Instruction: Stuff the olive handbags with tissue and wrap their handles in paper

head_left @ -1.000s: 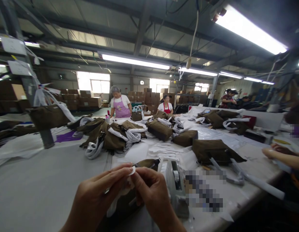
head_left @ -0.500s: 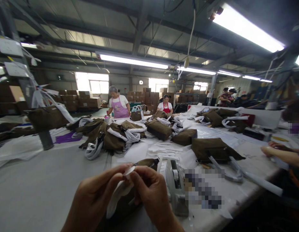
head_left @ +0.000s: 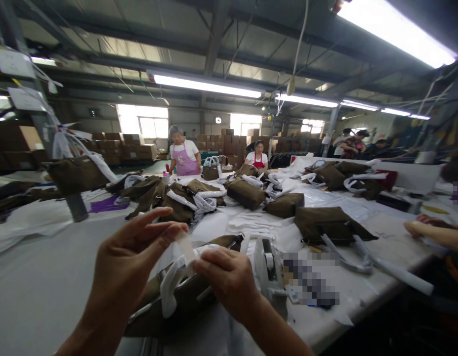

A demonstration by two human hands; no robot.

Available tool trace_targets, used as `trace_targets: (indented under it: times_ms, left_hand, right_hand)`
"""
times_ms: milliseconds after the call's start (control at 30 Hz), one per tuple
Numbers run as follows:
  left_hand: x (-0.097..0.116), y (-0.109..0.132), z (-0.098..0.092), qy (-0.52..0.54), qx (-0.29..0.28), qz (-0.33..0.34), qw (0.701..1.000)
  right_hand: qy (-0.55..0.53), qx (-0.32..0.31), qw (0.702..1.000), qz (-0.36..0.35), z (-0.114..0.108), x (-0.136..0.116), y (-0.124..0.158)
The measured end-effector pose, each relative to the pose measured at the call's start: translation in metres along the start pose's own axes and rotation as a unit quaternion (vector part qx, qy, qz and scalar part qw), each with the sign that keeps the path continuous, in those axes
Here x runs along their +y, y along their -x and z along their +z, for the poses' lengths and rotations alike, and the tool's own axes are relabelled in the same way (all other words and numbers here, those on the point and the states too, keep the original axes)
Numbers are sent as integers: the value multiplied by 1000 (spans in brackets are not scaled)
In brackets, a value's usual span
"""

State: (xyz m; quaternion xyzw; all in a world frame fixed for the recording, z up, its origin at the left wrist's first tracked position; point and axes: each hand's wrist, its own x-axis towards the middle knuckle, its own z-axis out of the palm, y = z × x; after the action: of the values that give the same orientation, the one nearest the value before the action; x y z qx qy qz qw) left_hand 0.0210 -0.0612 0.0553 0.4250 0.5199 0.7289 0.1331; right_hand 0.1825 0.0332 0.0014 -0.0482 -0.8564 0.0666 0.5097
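A short, translucent whitish strip that looks like tape [head_left: 185, 247] is stretched between my two hands. My left hand [head_left: 140, 252] pinches its upper end between thumb and fingertips, the other fingers held loosely out. My right hand [head_left: 229, 277] pinches the lower end, close to the white wrapping. Beneath both hands lies an olive-brown bag [head_left: 187, 301], its near side partly hidden by my right hand and forearm. White foam-like wrapping [head_left: 169, 291] covers the bag's handle. Just right of my right hand stands a grey tape dispenser [head_left: 268, 267].
Several olive bags [head_left: 245, 193] with wrapped handles are heaped across the table [head_left: 47, 291]. Another bag [head_left: 330, 225] lies at right, near a co-worker's hands [head_left: 429, 227]. A metal post [head_left: 76, 205] rises at left. Two people in aprons [head_left: 184, 160] are across the table.
My hands have moved apart, the left up and to the left, drawing the strip out between them. More of the bag underneath now shows.
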Motion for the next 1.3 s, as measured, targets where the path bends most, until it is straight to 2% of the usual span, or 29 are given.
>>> trace_targets:
  times_ms: [67,167,233,300,400,467,533,633,733,800,933,1000,1100,1167,1200,1300]
  left_hand:
    - [-6,-6,-3,10,2,-8,1000]
    - [-18,-8,-9,-12,-43,-2,999]
    - [-25,-3,-11,-67,-92,1,994]
    - [-31,3,-10,-159,-178,-7,971]
    - [-34,8,-6,-275,-311,-11,909]
    - [-33,6,-3,-319,-343,23,883]
    - [-28,-1,-3,-357,-292,101,881]
    - [-19,-14,-6,-404,-164,252,864]
    - [-20,-26,-7,-439,-82,316,837]
    - [-33,-33,-7,-439,-84,315,837]
    - [-72,-34,-8,-406,-177,283,851]
    - [-86,-24,-8,-415,-155,306,843]
    - [-93,-5,-15,-396,-99,363,837]
    - [-90,-1,-28,-356,-110,330,868]
    - [-88,-2,-38,-337,-134,274,890]
    - [-85,-19,-76,-235,-148,27,960]
  right_hand:
    - [-27,-7,999,20,2,4,12]
    - [-98,59,991,68,1,10,38]
    - [-89,136,979,123,-2,17,55]
    - [-27,183,966,181,-5,25,69]
    - [41,156,961,225,-6,40,82]
    - [55,115,964,232,-5,48,87]
    - [54,91,965,238,-4,53,90]
    - [31,73,964,252,-5,51,92]
    - [-6,50,964,261,-5,43,95]
    - [-31,30,962,270,-4,36,100]
    - [-70,-12,953,293,-2,31,119]
    - [-80,0,949,305,-5,33,130]
    - [-89,52,938,332,-16,35,143]
    - [-103,61,930,347,-22,30,147]
    - [-111,57,927,354,-23,26,149]
    - [-119,30,926,357,-14,11,160]
